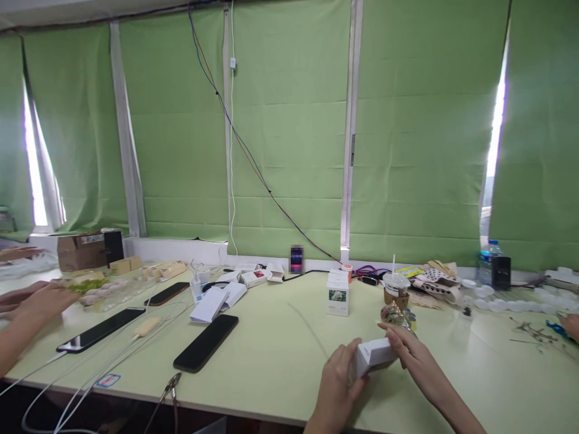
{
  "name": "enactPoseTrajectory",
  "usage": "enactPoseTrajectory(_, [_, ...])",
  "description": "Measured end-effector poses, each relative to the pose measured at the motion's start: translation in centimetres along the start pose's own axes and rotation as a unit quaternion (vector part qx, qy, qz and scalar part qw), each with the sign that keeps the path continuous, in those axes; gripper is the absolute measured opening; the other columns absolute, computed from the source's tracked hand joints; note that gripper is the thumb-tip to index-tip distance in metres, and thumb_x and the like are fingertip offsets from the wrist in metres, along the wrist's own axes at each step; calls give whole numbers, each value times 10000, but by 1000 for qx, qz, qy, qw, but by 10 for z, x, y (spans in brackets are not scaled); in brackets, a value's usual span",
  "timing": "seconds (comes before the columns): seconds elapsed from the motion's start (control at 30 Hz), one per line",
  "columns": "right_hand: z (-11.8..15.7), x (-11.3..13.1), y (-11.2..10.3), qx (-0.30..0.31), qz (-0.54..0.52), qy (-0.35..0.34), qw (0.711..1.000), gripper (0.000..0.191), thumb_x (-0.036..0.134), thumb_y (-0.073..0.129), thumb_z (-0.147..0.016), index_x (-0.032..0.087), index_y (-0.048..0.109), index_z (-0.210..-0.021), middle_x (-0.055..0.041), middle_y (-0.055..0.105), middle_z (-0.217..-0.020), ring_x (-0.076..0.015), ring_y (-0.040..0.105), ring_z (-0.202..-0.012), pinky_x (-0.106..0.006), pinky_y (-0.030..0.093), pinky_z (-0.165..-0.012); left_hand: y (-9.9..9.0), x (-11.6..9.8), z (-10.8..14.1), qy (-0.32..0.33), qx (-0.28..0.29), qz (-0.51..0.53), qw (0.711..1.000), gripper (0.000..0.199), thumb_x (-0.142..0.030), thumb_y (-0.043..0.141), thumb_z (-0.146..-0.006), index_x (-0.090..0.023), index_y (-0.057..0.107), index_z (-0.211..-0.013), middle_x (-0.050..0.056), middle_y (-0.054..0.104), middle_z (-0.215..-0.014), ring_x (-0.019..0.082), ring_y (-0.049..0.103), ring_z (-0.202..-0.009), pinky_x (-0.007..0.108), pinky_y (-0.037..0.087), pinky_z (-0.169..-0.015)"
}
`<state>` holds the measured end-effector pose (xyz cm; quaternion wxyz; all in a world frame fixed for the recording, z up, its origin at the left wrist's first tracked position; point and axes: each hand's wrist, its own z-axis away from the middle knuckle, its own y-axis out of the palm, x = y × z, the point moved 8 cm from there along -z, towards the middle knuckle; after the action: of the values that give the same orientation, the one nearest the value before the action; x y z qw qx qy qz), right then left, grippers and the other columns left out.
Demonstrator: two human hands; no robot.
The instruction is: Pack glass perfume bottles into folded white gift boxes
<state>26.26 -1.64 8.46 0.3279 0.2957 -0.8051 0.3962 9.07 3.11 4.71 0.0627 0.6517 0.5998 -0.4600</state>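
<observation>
Both hands work one small white box (374, 354) near the front edge of the tabletop (280, 349), right of centre. Left hand (337, 380) closed round the box's left end, fingers wrapped from below and behind. Right hand (409, 349) pinches the right end, fingertips on top, thumb hidden under it. Box lies on its side, tilted a little, lifted just off or barely touching the surface, cannot tell which.

Head view only: behind the box sits a small jar with a gold top (395, 314), just beside the right fingers, then a brown cup with lid and straw (397, 289). Another white carton with a flower print (338, 296) stands upright near the middle. Black phone (206, 342) lies flat left of centre, a second phone (102, 329) further left on a cable, folded white leaflets (215, 301) between them and the back edge. Water bottle (491, 260) at the far right back edge. Another person's hand (43, 298) rests at the left edge, another's fingers (570, 325) at the right edge.

Judgement: to handle the box well, keep the left grip firm as the anchor, let the right fingertips work the end flap, and keep clear of the jar right behind
</observation>
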Motion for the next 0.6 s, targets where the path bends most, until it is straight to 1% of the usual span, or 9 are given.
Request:
enactPoseTrajectory(0.07, [0, 2, 1, 8, -26, 0, 1000, 461, 565, 458, -846, 239, 656, -1104, -83, 677, -1094, -233, 640, -858, -299, 554, -602, 0, 3, 1, 7, -12, 3, 1000, 673, -34, 545, -711, -281, 431, -1326, 57, 602, -1163, 232, 559, -1059, 336, 441, -938])
enactPoseTrajectory(0.13, [-1, 5, 0, 17, -47, -9, 999, 427, 543, 510, -827, 238, 658, -1086, -80, 674, -1073, -218, 630, -837, -284, 550, -611, 1, 3, 2, 23, -12, -10, 1000, 661, -32, 531, -731, -289, 419, -1330, 56, 600, -1156, 229, 568, -1034, 335, 461, -910])
enactPoseTrajectory(0.2, [-3, 9, -2, 37, -58, -20, 997, 369, 516, 545, -816, 235, 682, -1011, -71, 678, -1009, -207, 624, -814, -278, 546, -646, 4, -1, 2, 44, -2, -33, 998, 606, -42, 527, -752, -292, 453, -1300, 59, 604, -1119, 231, 582, -991, 322, 487, -861])
enactPoseTrajectory(0.3, [-3, 13, -3, 94, -59, -32, 993, 315, 494, 550, -820, 226, 712, -856, -62, 666, -918, -202, 615, -779, -265, 531, -630, 5, -9, 2, 68, 13, -59, 996, 549, -43, 521, -767, -294, 497, -1255, 64, 600, -1096, 229, 592, -966, 301, 504, -829])
enactPoseTrajectory(0.4, [-1, 14, -6, 127, -59, -30, 990, 320, 491, 564, -807, 215, 717, -755, -64, 647, -911, -215, 608, -815, -267, 523, -649, 5, -17, 3, 94, 16, -76, 992, 507, -45, 510, -782, -293, 526, -1223, 73, 601, -1091, 223, 603, -943, 294, 515, -809])
enactPoseTrajectory(0.43, [0, 13, -7, 131, -62, -23, 989, 315, 493, 573, -800, 216, 720, -765, -66, 647, -915, -221, 609, -831, -272, 524, -662, 5, -19, 4, 104, 16, -87, 991, 488, -51, 514, -787, -289, 538, -1212, 82, 604, -1096, 227, 608, -939, 301, 519, -806])
enactPoseTrajectory(0.53, [2, 8, -12, 126, -71, 8, 989, 326, 505, 584, -785, 232, 717, -905, -64, 663, -926, -222, 618, -812, -296, 532, -678, 7, -19, 6, 125, 4, -117, 985, 436, -84, 537, -803, -288, 571, -1188, 104, 616, -1111, 245, 625, -939, 334, 529, -811])
enactPoseTrajectory(0.6, [4, 11, -14, 133, -69, 0, 989, 341, 506, 573, -792, 238, 716, -948, -64, 664, -926, -218, 618, -791, -303, 531, -665, 8, -16, 7, 129, -6, -120, 984, 417, -105, 544, -816, -300, 579, -1183, 103, 630, -1108, 246, 637, -934, 340, 536, -807])
